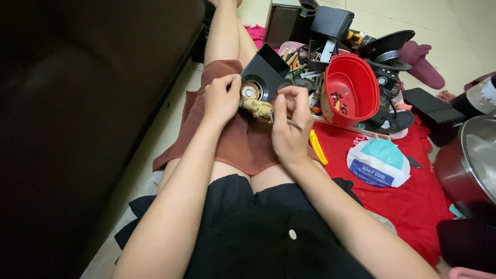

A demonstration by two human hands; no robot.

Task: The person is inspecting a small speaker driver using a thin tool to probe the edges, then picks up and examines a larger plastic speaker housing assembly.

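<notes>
Brown cloth point(232, 139) over lap, left hand point(221, 99) gripping black part point(263, 75), right hand point(290, 129) fingers pinching thin tool point(294, 124)

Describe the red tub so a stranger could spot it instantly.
Start at the red cloth spread on the floor right of the person's legs. At its far edge, amid black appliance parts, stands the red tub: the only bright red oval plastic container, tilted open toward the camera with small bits inside.

We wear a black top with one small pale round button point(292, 234) at the front, and our arms are bare from above the elbow down. Our left hand point(221, 101) and right hand point(290, 129) carry no gloves, rings or watch. Our legs are bare as well.
</notes>
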